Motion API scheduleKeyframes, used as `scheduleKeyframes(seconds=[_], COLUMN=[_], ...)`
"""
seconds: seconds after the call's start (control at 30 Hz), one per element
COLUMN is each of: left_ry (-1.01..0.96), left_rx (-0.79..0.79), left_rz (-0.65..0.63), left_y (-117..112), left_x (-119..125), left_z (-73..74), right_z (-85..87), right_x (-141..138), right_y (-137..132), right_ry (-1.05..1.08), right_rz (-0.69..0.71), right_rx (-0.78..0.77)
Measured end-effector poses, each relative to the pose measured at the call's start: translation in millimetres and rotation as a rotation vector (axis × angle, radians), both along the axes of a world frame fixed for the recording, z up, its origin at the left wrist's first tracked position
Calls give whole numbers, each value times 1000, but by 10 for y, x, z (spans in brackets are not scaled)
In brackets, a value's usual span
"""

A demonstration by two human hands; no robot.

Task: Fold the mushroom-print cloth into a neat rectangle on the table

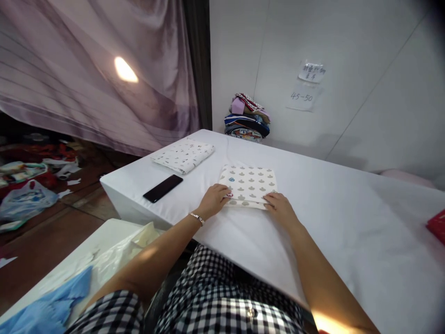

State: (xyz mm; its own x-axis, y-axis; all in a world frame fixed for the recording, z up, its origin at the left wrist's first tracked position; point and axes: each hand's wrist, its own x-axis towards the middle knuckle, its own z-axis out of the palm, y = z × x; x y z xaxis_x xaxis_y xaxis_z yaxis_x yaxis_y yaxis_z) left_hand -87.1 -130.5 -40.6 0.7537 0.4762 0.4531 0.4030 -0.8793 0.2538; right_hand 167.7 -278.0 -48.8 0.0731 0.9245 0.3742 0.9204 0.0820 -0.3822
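A folded white cloth (251, 183) with grey-green printed shapes and a small blue motif lies flat on the white-covered table (330, 222), right before me. My left hand (216, 198) grips its near left corner, fingers curled at the edge. At the near right corner my right hand (280, 205) pinches the fabric, thumb side toward the middle. Along the front edge a lower layer of the cloth shows between my hands. What my fingertips do under the fabric is hidden.
A second folded white cloth (184, 154) with small dark prints and a black phone (163, 188) lie to the left. Several folded fabrics are stacked (247, 118) by the wall. A lower white surface (114, 232) holds blue cloth (59, 301). Something red (437, 226) sits far right.
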Motion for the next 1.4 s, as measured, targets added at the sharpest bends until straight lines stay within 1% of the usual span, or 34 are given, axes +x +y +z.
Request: scheduleKeyframes(seconds=[0.13,0.23,0.33,0.43,0.53,0.6,0.67,0.9,1.03,1.1,1.2,1.27,1.3,1.4], left_ry=[71,70,94,113,124,142,148,166,192,214,202,175,169,183], left_rx=[90,142,148,102,60,56,62,111,148,162,192,214,223,237], left_rz=[12,37,12,-61,-120,-126,-116,-60,-62,-62,-33,0,13,17], left_y=[-6,-40,-69,-77,-70,-60,-47,-41,-52,-42,-31,-41,-52,-90], left_x=[32,19,-23,-88,-138,-140,-112,10,25,40,86,124,141,172], left_z=[37,65,65,61,76,87,90,51,67,89,109,94,78,16], right_z=[-37,-14,30,80,128,147,151,85,26,1,-30,-56,-72,-124], right_x=[10,20,24,8,-30,-53,-60,38,53,45,39,45,52,76], right_y=[20,12,-9,-44,-79,-88,-83,-42,-32,-18,20,50,61,75], right_ry=[-6,-14,-4,34,30,-6,-44,-68,-104,-103,-101,-112,-118,-117], right_rz=[-34,-45,9,42,44,31,6,-34,-34,-46,-147,-223,-231,-156], right_rx=[81,109,32,-40,-108,-135,-127,-43,-68,-57,68,157,169,111])
